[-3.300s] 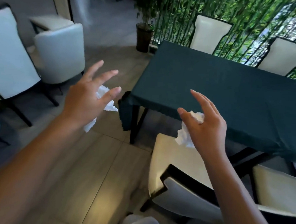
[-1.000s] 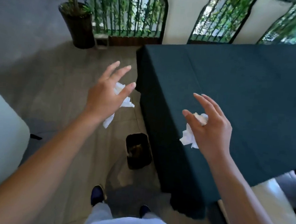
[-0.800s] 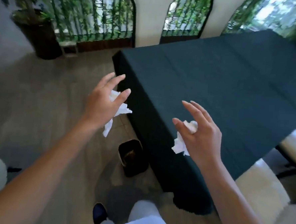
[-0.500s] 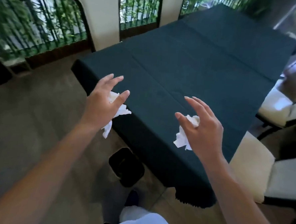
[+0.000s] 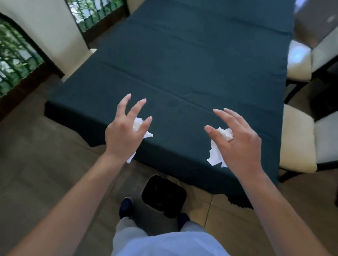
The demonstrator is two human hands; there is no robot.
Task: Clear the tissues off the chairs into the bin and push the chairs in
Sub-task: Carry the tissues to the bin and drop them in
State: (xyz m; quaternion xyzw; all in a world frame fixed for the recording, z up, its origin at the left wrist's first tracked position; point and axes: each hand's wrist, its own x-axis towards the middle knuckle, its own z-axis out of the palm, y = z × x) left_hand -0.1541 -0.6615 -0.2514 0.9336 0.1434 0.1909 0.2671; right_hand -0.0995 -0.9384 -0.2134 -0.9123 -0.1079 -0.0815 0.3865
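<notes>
Dark green cloth: covers one long table (image 5: 198,56).
Chairs: two cream-seated ones (image 5: 298,135) (image 5: 299,58) along the table's right side, one more (image 5: 32,26) at the left.
Bin: one, black (image 5: 163,194), on the floor at the table's near end, between two shoes.
Hands: left hand (image 5: 124,133) and right hand (image 5: 240,146), fingers spread, thumbs tucked.
Tissues: two; left tissue (image 5: 142,129) and right tissue (image 5: 217,150), each pinched under its palm above the table edge.
</notes>
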